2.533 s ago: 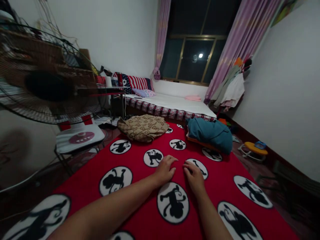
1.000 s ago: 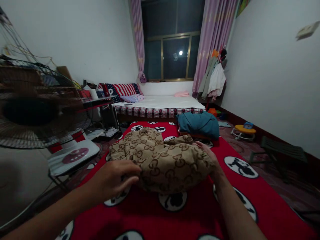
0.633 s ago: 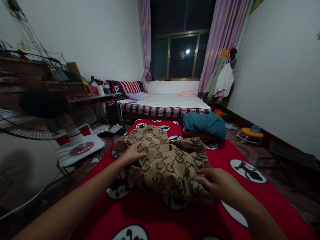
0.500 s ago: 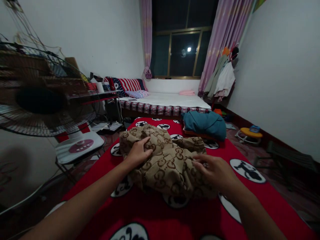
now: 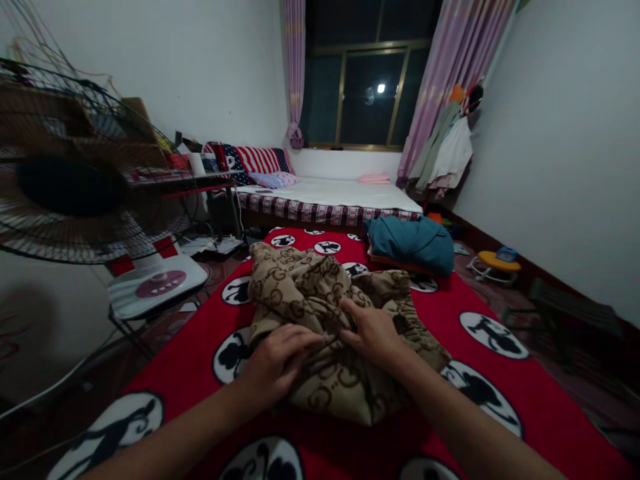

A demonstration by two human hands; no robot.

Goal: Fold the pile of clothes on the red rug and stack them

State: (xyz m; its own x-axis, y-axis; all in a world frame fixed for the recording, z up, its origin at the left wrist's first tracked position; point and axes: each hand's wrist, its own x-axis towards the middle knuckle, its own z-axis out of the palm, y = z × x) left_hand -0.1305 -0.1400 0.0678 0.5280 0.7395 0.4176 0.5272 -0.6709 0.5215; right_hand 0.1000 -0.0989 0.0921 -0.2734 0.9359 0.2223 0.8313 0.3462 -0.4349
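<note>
A crumpled tan cloth with a brown ring pattern (image 5: 300, 293) lies in a heap on a red blanket with black-and-white monkey circles (image 5: 490, 393). My left hand (image 5: 277, 363) pinches a fold of the cloth at its near left side, fingers closed on the fabric. My right hand (image 5: 373, 330) presses into the middle of the heap, fingers curled into the folds. The two hands sit close together, almost touching.
A folded teal cloth (image 5: 413, 243) lies at the blanket's far right. A spinning standing fan (image 5: 75, 187) is close on the left, its base (image 5: 155, 283) by the blanket's edge. Behind are a low bed (image 5: 345, 197), a cluttered table (image 5: 190, 177), hanging clothes (image 5: 450, 150) and a small yellow stool (image 5: 495, 260).
The tan cloth has been pulled from the blanket's far left toward me. Both hands have moved in from its sides to its middle and closed on the folds.
</note>
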